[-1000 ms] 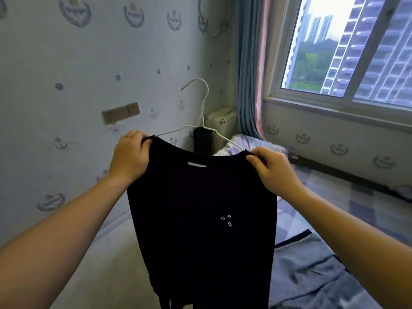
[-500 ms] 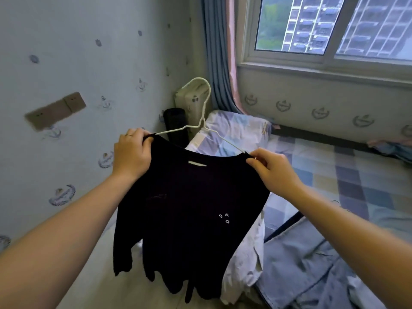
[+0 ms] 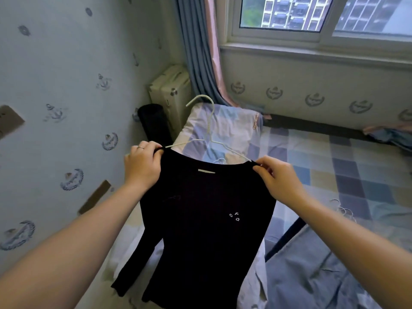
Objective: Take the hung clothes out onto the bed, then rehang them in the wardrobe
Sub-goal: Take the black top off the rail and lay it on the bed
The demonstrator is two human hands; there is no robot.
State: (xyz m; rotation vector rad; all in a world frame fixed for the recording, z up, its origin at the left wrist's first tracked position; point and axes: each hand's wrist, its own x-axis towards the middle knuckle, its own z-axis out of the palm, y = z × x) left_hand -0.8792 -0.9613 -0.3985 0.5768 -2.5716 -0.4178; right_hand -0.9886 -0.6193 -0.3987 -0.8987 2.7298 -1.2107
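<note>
**Black top held out over the bed's edge**

Since half a second ago, the white wire hanger (image 3: 210,132) has moved so its hook lies across the pillow (image 3: 236,123) rather than the corner. Both arms reach forward. The left hand (image 3: 142,166) and right hand (image 3: 278,179) each pinch a shoulder of the black long-sleeved top (image 3: 200,219), which hangs beside the bed (image 3: 356,175).

the black top (image 3: 200,219) on its white hanger (image 3: 210,130) hangs across the middle, screening the pillow (image 3: 227,128) behind. the wall (image 3: 66,74) closes the left. right of the top, the bed (image 3: 356,166) lies flat and open; a blue garment (image 3: 323,275) covers its near corner.
</note>
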